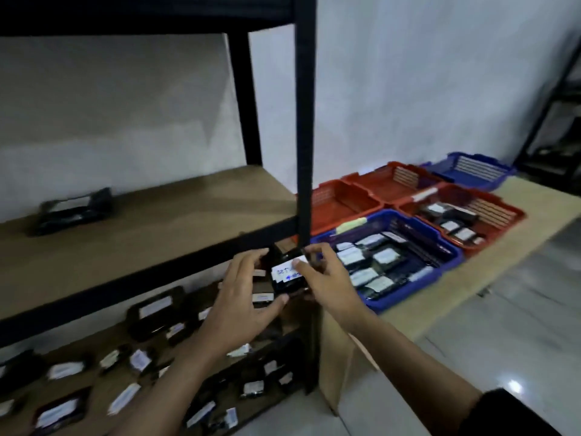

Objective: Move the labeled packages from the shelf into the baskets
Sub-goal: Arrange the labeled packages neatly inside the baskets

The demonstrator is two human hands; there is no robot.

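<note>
Now my left hand and my right hand both grip one black labeled package, fingers closed around its sides, its white label facing up. I hold it in the air in front of the shelf, close to the black post. Below, many other packages lie on the lower board. To the right, on the desk, the nearest blue basket already contains several packages, and red baskets stand behind it.
</note>
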